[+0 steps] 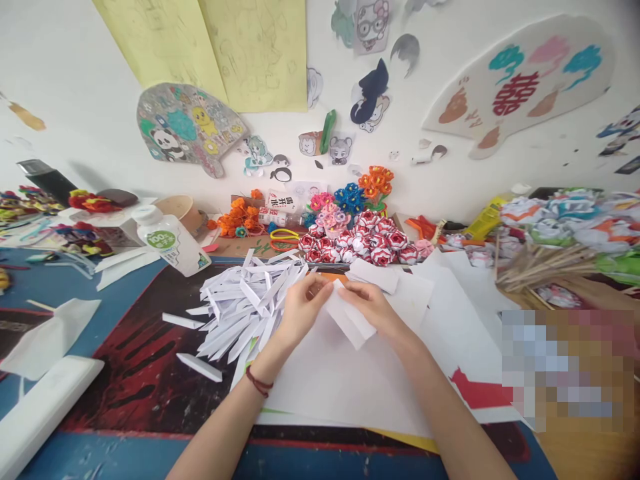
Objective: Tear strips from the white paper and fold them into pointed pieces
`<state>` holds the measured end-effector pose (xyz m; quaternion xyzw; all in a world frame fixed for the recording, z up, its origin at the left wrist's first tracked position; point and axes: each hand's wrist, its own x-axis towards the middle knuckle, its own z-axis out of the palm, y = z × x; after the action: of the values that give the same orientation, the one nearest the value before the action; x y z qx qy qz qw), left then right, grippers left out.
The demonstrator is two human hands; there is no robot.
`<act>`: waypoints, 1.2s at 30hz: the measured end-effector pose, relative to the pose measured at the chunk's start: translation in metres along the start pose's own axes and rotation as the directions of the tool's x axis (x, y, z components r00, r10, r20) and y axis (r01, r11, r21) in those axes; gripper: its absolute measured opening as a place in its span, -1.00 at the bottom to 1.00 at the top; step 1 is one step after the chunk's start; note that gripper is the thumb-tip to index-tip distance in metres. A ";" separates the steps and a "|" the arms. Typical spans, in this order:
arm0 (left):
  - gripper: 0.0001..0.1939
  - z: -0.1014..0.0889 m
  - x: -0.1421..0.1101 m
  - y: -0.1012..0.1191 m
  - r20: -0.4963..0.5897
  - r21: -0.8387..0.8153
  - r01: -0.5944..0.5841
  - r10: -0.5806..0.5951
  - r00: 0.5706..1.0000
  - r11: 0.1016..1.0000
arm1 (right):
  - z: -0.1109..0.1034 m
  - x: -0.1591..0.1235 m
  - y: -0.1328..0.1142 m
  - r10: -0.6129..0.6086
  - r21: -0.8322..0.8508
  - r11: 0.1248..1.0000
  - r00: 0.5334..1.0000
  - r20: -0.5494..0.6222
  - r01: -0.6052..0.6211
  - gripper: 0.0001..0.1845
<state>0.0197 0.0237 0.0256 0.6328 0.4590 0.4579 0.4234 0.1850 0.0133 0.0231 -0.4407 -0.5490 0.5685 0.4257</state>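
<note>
Near the back edge of the blue table point(120, 300), a white plastic bottle point(187, 258) reads "100%" on its round green label point(161, 240); above, a white fan-shaped board point(565, 83) bears a red 囍 point(516, 94).

We hold a small piece of plain white paper point(350, 319), folded along a crease into two narrow adjoining panels. We have its upper end pinched, and its lower end slants toward us and to the right over a large white sheet point(350, 390); we cannot count its layers.
</note>
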 end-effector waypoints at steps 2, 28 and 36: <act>-0.77 -0.002 0.000 0.002 -0.073 -0.106 0.031 -0.039 0.997 0.994 | -0.002 0.002 0.001 0.015 0.095 0.995 0.997 -0.076 -0.008 -0.58; -0.72 0.009 0.001 -0.001 0.121 -0.155 0.216 -0.198 0.973 0.964 | -0.011 0.011 0.018 0.004 0.002 1.000 0.993 -0.121 -0.004 -0.60; -0.72 0.007 0.001 -0.006 0.137 -0.066 0.186 -0.175 0.975 0.980 | -0.010 0.009 0.015 -0.008 -0.006 1.000 0.986 -0.169 0.007 -0.60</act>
<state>0.0259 0.0256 0.0184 0.6001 0.4676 0.3927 0.5168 0.1924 0.0242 0.0081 -0.4861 -0.5141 0.5262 0.4717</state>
